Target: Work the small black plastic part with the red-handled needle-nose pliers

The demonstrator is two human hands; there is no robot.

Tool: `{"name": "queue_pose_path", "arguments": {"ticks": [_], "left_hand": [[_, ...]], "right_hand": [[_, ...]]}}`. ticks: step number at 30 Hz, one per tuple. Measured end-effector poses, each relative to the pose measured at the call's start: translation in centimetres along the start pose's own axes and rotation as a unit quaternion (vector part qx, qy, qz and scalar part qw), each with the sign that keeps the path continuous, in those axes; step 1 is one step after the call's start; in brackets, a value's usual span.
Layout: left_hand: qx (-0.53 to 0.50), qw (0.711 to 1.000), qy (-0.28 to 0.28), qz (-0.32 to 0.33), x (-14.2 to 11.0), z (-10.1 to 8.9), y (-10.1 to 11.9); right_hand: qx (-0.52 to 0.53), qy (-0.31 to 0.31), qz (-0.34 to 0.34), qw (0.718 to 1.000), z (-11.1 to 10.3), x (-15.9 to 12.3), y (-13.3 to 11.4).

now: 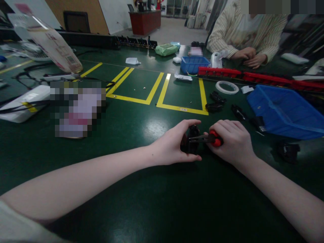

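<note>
My left hand [174,143] grips a small black plastic part [193,143] between thumb and fingers, just above the green table [141,189]. In my right hand [231,141] is a pair of pliers [215,138] with red and black handles, my fingers wrapped round them. The slim metal jaws point left and reach the black part; whether they pinch anything there I cannot tell. More black parts [215,101] lie beyond my right hand, and another black piece [288,152] rests to its right.
A blue bin [288,111] stands at the right, a smaller blue bin [194,64] further back. A tape roll [227,87] lies between them. Yellow tape [131,99] marks the table. A bottle [55,47] leans at the left. Across the table sits a person [243,33], hands together.
</note>
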State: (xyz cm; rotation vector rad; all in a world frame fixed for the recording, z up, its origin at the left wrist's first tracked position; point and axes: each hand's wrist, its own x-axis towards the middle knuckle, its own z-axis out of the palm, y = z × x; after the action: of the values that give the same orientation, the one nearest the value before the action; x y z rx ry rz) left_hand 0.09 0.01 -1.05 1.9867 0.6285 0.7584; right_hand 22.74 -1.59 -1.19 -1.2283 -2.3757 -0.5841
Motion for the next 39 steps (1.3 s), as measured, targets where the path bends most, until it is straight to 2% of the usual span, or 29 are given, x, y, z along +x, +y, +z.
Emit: {"name": "queue_pose_path", "arguments": {"ticks": [8, 19, 39], "left_hand": [[0.031, 0.999, 0.026, -0.014, 0.11, 0.09, 0.34], [0.035, 0.999, 0.008, -0.017, 0.1, 0.07, 0.18], [0.031, 0.999, 0.038, -0.02, 0.1, 0.22, -0.08]], "right_hand": [[0.006, 0.02, 0.002, 1.0, 0.13, -0.11, 0.1], [0.027, 0.019, -0.001, 0.999, 0.03, -0.14, 0.04], [0.072, -0.029, 0.014, 0.997, 0.46, 0.0, 0.12]]}}
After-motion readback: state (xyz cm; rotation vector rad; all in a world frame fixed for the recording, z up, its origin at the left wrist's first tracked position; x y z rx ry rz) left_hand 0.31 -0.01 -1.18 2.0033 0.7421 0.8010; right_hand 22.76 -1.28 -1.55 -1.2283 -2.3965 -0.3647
